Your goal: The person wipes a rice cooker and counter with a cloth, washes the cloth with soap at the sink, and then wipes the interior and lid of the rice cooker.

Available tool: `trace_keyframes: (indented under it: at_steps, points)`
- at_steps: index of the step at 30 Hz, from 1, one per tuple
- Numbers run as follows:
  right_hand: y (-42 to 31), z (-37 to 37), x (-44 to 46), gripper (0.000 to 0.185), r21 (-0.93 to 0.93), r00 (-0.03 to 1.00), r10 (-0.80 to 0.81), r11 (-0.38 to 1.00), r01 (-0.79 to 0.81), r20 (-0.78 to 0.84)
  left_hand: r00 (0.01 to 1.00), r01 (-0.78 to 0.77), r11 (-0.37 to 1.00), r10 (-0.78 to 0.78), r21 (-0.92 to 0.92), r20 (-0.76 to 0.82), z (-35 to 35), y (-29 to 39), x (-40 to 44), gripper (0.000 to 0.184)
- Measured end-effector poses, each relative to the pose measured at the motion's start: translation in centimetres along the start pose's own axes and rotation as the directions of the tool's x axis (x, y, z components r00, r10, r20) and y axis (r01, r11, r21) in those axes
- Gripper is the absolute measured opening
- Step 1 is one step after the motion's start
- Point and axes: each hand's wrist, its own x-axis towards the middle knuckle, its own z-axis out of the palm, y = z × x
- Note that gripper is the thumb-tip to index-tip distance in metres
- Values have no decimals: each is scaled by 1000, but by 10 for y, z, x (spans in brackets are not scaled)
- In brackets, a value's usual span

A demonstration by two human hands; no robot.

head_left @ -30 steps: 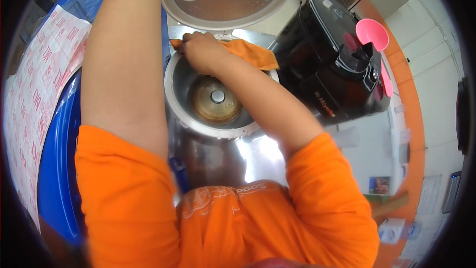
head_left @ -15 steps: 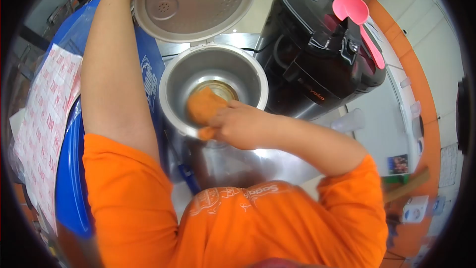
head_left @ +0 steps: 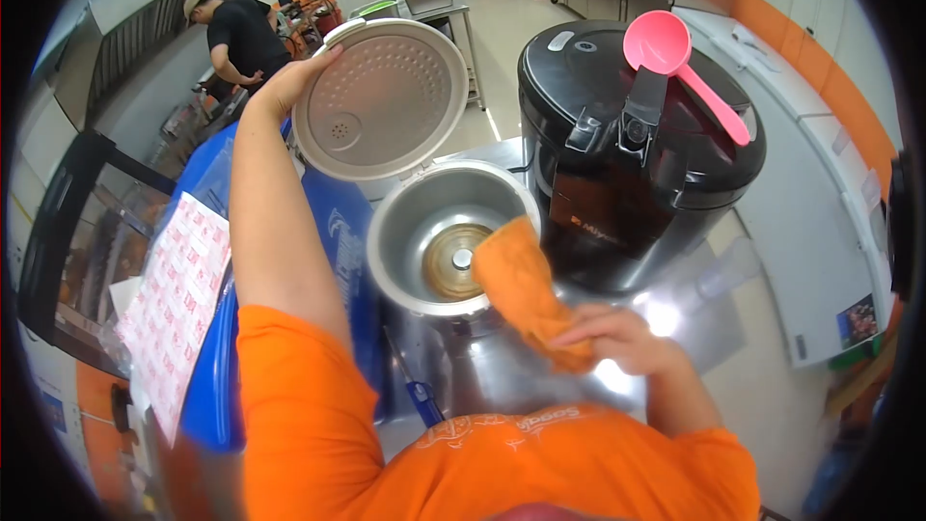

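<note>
My left hand point(head_left: 294, 82) grips the edge of the raised rice cooker lid point(head_left: 386, 101), with its dimpled metal inner side facing me; some of the fingers are hidden behind it. Below the lid is the open rice cooker point(head_left: 379, 265), its grey cavity showing a brownish ring and a round metal knob at the bottom. My right hand point(head_left: 622, 336) is closed around one end of an orange cloth point(head_left: 516, 280). The cloth's other end hangs over the cooker's right front rim.
A black lidded cooker point(head_left: 598, 164) stands close on the right, a pink ladle point(head_left: 666, 43) on top. Left are a blue container point(head_left: 214, 367) and a red-and-white printed sheet point(head_left: 183, 299). A blue-handled tool point(head_left: 422, 400) lies in front. Another person point(head_left: 246, 39) works at the back left.
My right hand has drawn the orange cloth out of the cavity, to the right and toward me. My left hand still holds the lid. The camera view has tilted up, showing more room.
</note>
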Motion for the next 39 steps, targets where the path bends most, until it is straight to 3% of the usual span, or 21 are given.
trace_keyframes:
  at_steps: [3, 4, 6, 8, 12, 14, 17, 19, 20, 22, 23, 24, 26, 27, 28, 31, 32, 34, 36, 38, 39]
  points:
    - [50, -19, -25, 36, 405, 994, -103, 911, 74, 48, 999, 51, 996, -51, -76, 7, 5, 6, -1, 70]
    - [65, -27, -34, 34, 594, 982, -186, 793, 137, 21, 998, 57, 997, -56, -52, 10, 2, 2, 7, 70]
    - [87, -38, -54, 32, 857, 993, -87, 503, 116, -83, 999, 49, 990, -52, -135, -17, -5, -10, 24, 66]
    - [88, -47, -60, 34, 893, 993, -110, 440, 96, -52, 995, 94, 981, -100, -167, -25, 8, 3, 9, 68]
    - [79, -34, -46, 43, 668, 933, 328, 730, -149, -150, 977, 44, 997, -30, 62, -209, 8, 0, 22, 70]
    - [89, -22, -30, 42, 676, 927, 371, 698, -238, -55, 961, 90, 968, -23, 232, -275, -3, -4, 23, 73]
    - [114, -4, -12, 38, 594, 961, 275, 767, -243, 37, 955, 95, 966, -20, 242, -296, -1, -12, 12, 73]
    - [117, 0, -3, 34, 748, 980, 190, 642, -168, 57, 843, -141, 885, 342, 443, -415, -11, -26, 24, 75]
    - [117, 1, 0, 34, 748, 980, 184, 639, -178, 75, 792, -121, 888, 356, 444, -496, 4, -16, 15, 74]
    - [115, 0, 5, 31, 769, 987, 158, 632, -98, -4, 672, -302, 865, 492, 402, -554, 54, 8, -23, 69]
    - [113, 2, 7, 31, 764, 988, 154, 636, -111, 16, 711, -460, 856, 515, 237, -478, 90, 17, -52, 57]
    - [111, 7, 10, 31, 732, 990, 86, 681, 22, -110, 770, -433, 872, 490, 229, -410, 130, 30, -99, 42]
    - [104, 16, 15, 31, 683, 978, 3, 716, 145, -210, 982, -182, 981, 185, 63, -37, 188, 12, -170, 34]
    - [99, 20, 18, 31, 538, 945, -122, 797, 275, -303, 968, -212, 958, 180, 192, 174, 208, -2, -198, 38]
    - [94, 22, 19, 30, 370, 891, -254, 840, 396, -377, 942, -188, 981, 169, 40, 291, 223, -14, -218, 40]
    - [74, 20, 24, 34, 259, 894, -421, 856, 448, -154, 937, -208, 975, 221, -77, 270, 252, -55, -245, 32]
    - [72, 18, 26, 36, 140, 876, -475, 865, 482, -84, 955, -164, 962, 211, -219, 210, 255, -68, -251, 25]
    - [84, 28, 35, 37, 184, 822, -477, 818, 545, -311, 970, -137, 924, 198, -358, 139, 253, -80, -256, 19]
    - [102, 24, 43, 41, 223, 847, -414, 838, 497, -332, 963, -197, 717, 12, -668, -271, 242, -84, -257, 6]
    - [122, 25, 55, 50, -137, 839, -233, 972, 190, -492, 827, -389, 784, 64, -485, -559, 221, -78, -239, 4]
    - [140, 30, 60, 59, -7, 874, -80, 996, 88, -479, 749, -398, 883, 155, -250, -644, 205, -83, -224, 6]
